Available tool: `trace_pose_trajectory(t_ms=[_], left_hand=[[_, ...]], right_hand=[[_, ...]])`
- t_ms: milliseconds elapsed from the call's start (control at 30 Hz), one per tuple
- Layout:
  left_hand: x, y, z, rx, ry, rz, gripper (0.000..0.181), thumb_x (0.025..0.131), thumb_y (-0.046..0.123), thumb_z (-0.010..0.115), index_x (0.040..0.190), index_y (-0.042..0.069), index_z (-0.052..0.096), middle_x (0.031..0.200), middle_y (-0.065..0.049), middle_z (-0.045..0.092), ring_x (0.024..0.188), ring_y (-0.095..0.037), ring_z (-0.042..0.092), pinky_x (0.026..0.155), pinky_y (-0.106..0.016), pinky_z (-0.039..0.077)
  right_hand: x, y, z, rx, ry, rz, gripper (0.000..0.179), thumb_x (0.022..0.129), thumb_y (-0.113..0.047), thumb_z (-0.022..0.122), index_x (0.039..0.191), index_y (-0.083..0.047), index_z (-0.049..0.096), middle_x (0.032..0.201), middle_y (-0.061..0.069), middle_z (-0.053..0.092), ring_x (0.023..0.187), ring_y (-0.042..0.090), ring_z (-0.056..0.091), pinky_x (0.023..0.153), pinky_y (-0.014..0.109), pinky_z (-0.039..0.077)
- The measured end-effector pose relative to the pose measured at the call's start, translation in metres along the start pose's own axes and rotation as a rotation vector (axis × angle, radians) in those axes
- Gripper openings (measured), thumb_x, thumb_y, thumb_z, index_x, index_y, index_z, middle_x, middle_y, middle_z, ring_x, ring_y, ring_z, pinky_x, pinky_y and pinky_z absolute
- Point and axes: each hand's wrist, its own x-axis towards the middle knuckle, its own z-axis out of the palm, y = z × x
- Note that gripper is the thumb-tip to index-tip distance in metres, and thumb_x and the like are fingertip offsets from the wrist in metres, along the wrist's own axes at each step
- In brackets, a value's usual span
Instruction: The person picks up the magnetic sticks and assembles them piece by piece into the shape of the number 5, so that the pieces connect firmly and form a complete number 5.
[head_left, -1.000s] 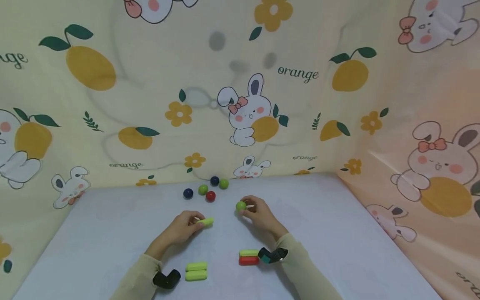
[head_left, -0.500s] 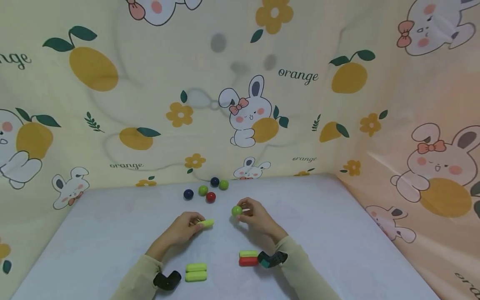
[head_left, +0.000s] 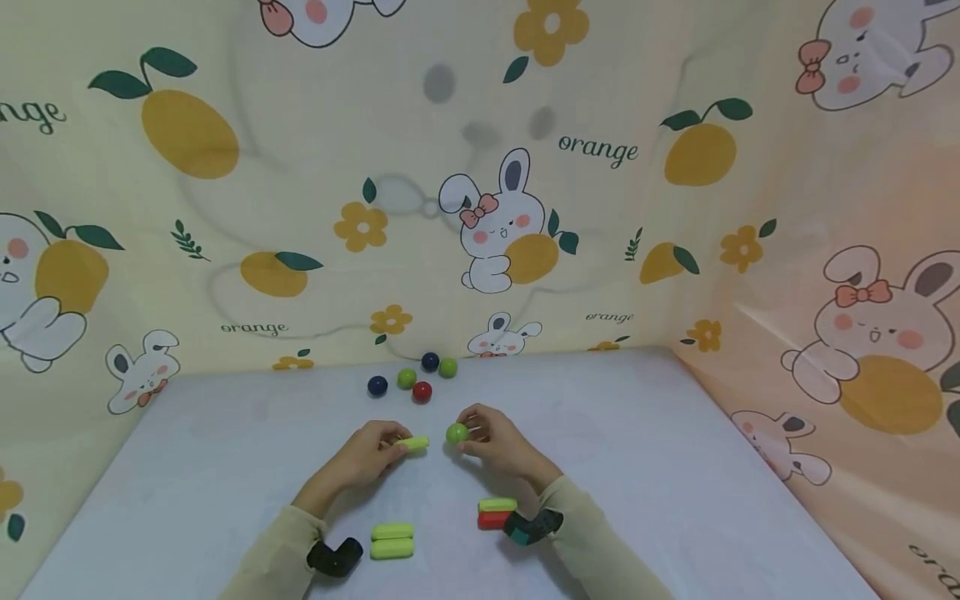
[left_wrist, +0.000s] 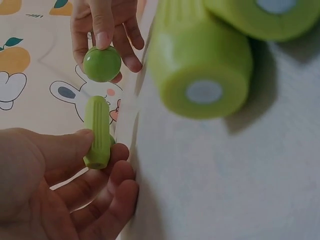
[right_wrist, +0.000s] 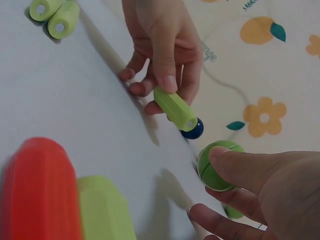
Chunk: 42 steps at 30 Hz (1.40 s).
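My left hand [head_left: 363, 457] pinches a yellow-green ridged stick [left_wrist: 99, 127] between thumb and fingers, and the stick points to the right. A round silver disc shows at its end in the right wrist view. Facing it, my right hand [head_left: 501, 442] grips a green ball [right_wrist: 214, 167] by thumb and fingertips. A small gap separates the ball from the stick's tip. Both things are held over the white table [head_left: 637, 450].
Two yellow-green sticks [head_left: 392, 542] lie side by side near my left forearm. A yellow-green stick [head_left: 497, 505] and a red stick [head_left: 492, 521] lie by my right wrist. Several balls, among them a red ball [head_left: 422, 392] and a dark blue ball [head_left: 377, 386], sit at the back edge.
My right hand has moved left and slightly toward the front with the green ball, bringing it close to the stick's tip. My left hand has stayed nearly still.
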Motion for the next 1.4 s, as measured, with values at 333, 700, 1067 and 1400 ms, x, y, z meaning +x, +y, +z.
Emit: trace_pose_trajectory(t_ms=[333,700,1067,1400], left_hand=[[0.001,0.002,0.0,0.006,-0.006,0.002,0.019,0.099,0.008,0.061,0.115,0.007,0.07,0.094,-0.004,0.067,0.074,-0.014,0.058,0.066,-0.027,0.05],[0.001,0.003,0.0,0.037,-0.003,0.007,0.019,0.097,0.008,0.062,0.114,0.009,0.071,0.097,-0.004,0.068,0.081,-0.015,0.059,0.071,-0.029,0.052],[0.003,0.002,0.0,0.064,0.01,0.019,0.017,0.097,0.009,0.063,0.112,0.011,0.071,0.101,-0.004,0.069,0.089,-0.015,0.06,0.08,-0.033,0.053],[0.003,0.006,0.006,0.048,-0.011,-0.002,0.018,0.099,0.011,0.063,0.115,0.011,0.071,0.102,-0.004,0.069,0.087,-0.015,0.06,0.081,-0.032,0.054]], right_hand=[[0.0,-0.004,0.006,-0.011,-0.011,0.038,0.03,0.094,-0.011,0.071,0.121,-0.008,0.059,0.125,0.01,0.065,0.11,0.022,0.065,0.096,0.04,0.054],[0.0,-0.008,0.008,-0.012,-0.026,0.016,0.03,0.094,-0.011,0.07,0.122,-0.008,0.058,0.126,0.011,0.065,0.111,0.024,0.067,0.098,0.041,0.055],[0.003,-0.008,0.01,-0.024,-0.021,-0.003,0.031,0.094,-0.013,0.071,0.122,-0.008,0.058,0.125,0.011,0.066,0.111,0.025,0.068,0.097,0.041,0.055],[0.001,-0.007,0.012,-0.029,-0.025,0.015,0.033,0.093,-0.012,0.072,0.123,-0.01,0.058,0.124,0.009,0.066,0.11,0.023,0.067,0.098,0.041,0.055]])
